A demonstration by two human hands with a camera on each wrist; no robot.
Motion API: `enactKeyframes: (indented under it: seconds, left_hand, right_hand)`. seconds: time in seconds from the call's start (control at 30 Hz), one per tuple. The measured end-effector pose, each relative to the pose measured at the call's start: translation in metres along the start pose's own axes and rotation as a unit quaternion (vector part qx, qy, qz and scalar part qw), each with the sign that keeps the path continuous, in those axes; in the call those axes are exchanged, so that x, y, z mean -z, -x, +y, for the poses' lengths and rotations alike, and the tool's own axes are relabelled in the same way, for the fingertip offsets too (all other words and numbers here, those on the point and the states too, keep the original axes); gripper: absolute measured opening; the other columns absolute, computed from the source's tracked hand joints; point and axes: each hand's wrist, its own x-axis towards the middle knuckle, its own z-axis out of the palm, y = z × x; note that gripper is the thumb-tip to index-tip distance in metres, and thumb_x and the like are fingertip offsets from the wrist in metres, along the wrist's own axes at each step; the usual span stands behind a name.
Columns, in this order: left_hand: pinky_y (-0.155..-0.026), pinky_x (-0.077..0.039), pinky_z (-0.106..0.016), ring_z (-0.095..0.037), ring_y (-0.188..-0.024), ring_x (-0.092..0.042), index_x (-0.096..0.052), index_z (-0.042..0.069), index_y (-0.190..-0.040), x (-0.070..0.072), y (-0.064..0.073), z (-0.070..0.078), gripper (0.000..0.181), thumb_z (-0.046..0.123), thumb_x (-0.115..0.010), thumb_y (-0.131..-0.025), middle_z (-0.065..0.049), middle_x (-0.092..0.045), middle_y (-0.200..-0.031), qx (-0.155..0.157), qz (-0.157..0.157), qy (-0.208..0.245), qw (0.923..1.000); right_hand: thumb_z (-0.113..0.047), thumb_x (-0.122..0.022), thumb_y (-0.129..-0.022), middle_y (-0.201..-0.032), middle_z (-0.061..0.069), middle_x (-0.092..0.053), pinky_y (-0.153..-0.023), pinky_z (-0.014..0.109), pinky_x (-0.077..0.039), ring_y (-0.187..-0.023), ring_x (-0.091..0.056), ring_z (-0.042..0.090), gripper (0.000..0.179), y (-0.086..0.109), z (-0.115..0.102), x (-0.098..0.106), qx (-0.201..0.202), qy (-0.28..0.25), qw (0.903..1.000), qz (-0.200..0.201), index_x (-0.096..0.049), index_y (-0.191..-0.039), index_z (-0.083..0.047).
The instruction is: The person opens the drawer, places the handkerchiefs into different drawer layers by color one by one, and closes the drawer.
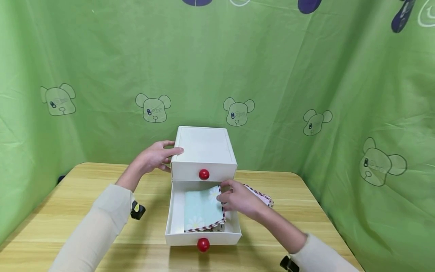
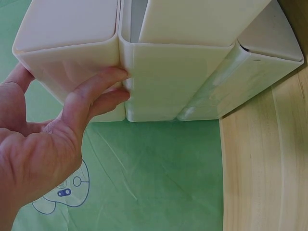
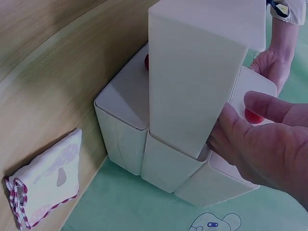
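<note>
A white drawer unit (image 1: 205, 143) with red knobs stands on the table, its middle drawer (image 1: 175, 223) pulled out. In that drawer lies a folded light-blue cloth (image 1: 200, 206) with daisies and a dark striped trim. My left hand (image 1: 154, 156) rests against the unit's upper left corner, thumb on top; in the left wrist view its fairly straight fingers (image 2: 103, 86) press the side. My right hand (image 1: 241, 198) reaches over the drawer's right wall, thumb and fingertips apart at the cloth's right edge. The right wrist view hides the cloth behind the drawer wall.
A folded pinkish-white cloth (image 3: 50, 175) with red-and-white trim lies on the wooden table (image 1: 146, 234), right of the unit. Below the open drawer is another closed drawer (image 3: 127, 96). A green curtain (image 1: 204, 64) hangs behind and along both sides.
</note>
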Motion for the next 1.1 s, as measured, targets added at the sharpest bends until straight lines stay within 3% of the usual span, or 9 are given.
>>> enactKeyframes:
  seconds: [0.57, 0.93, 1.1]
  left_hand:
    - [-0.079, -0.059, -0.044, -0.034, -0.104, -0.063, -0.012, 0.01, -0.153, -0.0008, 0.0019, 0.0013, 0.088, 0.036, -0.066, -0.089, -0.023, -0.054, -0.128, 0.001, 0.0, 0.001, 1.0]
    - [-0.079, -0.059, -0.043, -0.034, -0.104, -0.062, -0.014, 0.01, -0.152, -0.0002, 0.0008, 0.0008, 0.089, 0.038, -0.067, -0.087, -0.022, -0.054, -0.127, 0.002, 0.002, -0.004, 1.0]
    - [-0.079, -0.059, -0.043, -0.034, -0.104, -0.062, -0.012, 0.011, -0.153, -0.0003, 0.0012, 0.0012, 0.088, 0.037, -0.066, -0.088, -0.023, -0.053, -0.129, 0.001, 0.0, -0.003, 1.0]
  right_hand:
    - [-0.022, -0.064, -0.089, -0.127, 0.021, -0.055, -0.094, 0.041, -0.052, -0.108, -0.06, 0.031, 0.064, 0.0065, -0.0039, 0.0062, -0.001, 0.025, 0.9994, -0.026, -0.034, -0.14, 0.005]
    - [-0.027, -0.066, -0.089, -0.13, 0.021, -0.054, -0.096, 0.042, -0.051, -0.111, -0.059, 0.032, 0.066, 0.0073, -0.0039, 0.0073, -0.003, 0.025, 0.9995, -0.019, -0.036, -0.14, 0.002]
    - [-0.022, -0.062, -0.092, -0.126, 0.021, -0.057, -0.098, 0.047, -0.049, -0.11, -0.06, 0.034, 0.058, 0.0087, -0.0068, 0.0082, 0.019, 0.019, 0.9996, -0.013, -0.038, -0.138, 0.002]
